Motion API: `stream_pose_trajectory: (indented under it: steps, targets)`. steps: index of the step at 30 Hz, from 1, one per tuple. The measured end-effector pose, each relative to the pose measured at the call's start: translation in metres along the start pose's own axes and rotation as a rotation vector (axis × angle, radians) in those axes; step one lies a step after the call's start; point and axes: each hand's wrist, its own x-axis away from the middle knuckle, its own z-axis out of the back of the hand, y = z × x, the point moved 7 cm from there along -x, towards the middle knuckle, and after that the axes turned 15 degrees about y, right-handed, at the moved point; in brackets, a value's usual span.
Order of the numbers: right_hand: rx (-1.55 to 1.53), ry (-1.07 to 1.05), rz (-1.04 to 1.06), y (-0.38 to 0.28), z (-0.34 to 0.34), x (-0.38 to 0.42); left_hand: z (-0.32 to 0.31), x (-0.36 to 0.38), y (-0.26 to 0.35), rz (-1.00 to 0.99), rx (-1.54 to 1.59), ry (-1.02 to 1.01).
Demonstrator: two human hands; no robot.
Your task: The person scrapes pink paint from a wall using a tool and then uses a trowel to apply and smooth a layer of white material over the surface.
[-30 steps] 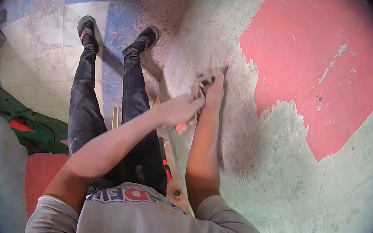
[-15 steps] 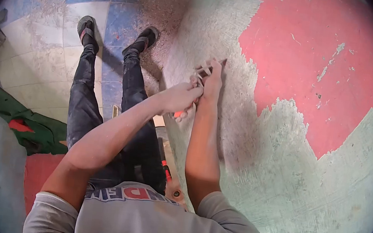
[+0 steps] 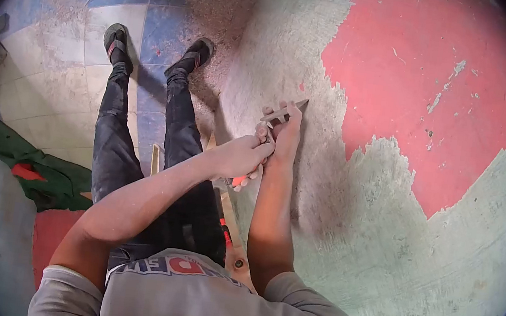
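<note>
My left hand (image 3: 241,158) is closed around a tool with an orange handle (image 3: 239,181); the fingers hide most of it, and its kind is not clear. Beside it, my right hand (image 3: 286,138) is closed on a flat grey strip with a pointed dark end (image 3: 298,105), which sticks out past the fingers. Both hands meet in front of the wall, the left fingers close against the right palm. Pale dust coats both hands and forearms.
Peeling pink-red paint (image 3: 426,84) covers part of the greyish-green wall (image 3: 340,270) on my right. My feet stand on dusty blue and white tiles (image 3: 40,94). Dark green cloth (image 3: 31,162) lies at left. A wooden piece (image 3: 239,263) is beside my hip.
Both hands have drawn slightly back toward my body, still together. More of the grey strip shows above the right fingers, at a changed angle.
</note>
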Motion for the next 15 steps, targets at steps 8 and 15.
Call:
stream_pose_trajectory:
  steps: [8, 15]
  targets:
    - [0.097, -0.024, 0.014, 0.002, -0.014, -0.017, 0.014, -0.016, 0.006, -0.027, 0.035, 0.012]
    - [0.136, -0.087, 0.034, -0.002, -0.031, -0.040, 0.018, -0.053, -0.001, -0.061, 0.182, 0.080]
